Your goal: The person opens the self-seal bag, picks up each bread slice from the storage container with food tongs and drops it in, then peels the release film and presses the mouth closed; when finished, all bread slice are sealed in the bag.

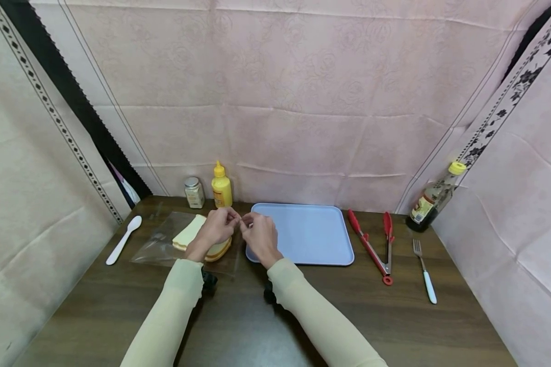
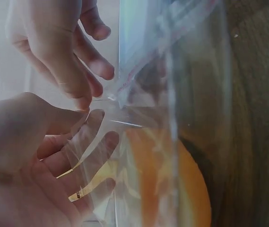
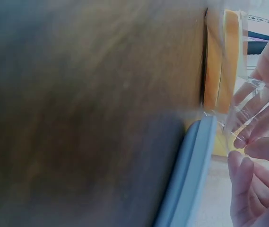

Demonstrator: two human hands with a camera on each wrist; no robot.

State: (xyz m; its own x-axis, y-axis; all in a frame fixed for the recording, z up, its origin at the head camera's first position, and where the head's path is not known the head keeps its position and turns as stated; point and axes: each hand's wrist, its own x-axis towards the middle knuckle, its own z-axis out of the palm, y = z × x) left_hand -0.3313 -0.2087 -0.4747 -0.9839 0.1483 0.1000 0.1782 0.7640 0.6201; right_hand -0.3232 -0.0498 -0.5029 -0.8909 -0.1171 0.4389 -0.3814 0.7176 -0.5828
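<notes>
No writing can be read: the labels on the jar [image 1: 194, 192], the yellow bottle [image 1: 222, 187] and the dark bottle [image 1: 433, 198] are too small to make out.

Both hands meet at the top edge of a clear bag [image 1: 165, 242] that lies on the worktop [image 1: 257, 316] left of the tray [image 1: 303, 233]. The left hand [image 1: 216, 229] pinches the bag's rim between thumb and fingertips; its grip is clenched on the plastic. The right hand [image 1: 259, 235] pinches the same rim just beside it, also grasping the bag. In the left wrist view the film stretches over the left fingers [image 2: 94, 142], with a red seal line near the pinch.

Inside the bag, below and left of the grips, lies a sandwich [image 1: 195, 238], partly hidden under the left hand. Its orange crust touches the tray's edge in the right wrist view.

A white spoon [image 1: 124, 239] lies well left of the bag. Jar and yellow bottle stand just behind it. Red tongs [image 1: 372, 244] lie right of the tray, a fork [image 1: 424, 278] farther right, the dark bottle at the back right corner.
</notes>
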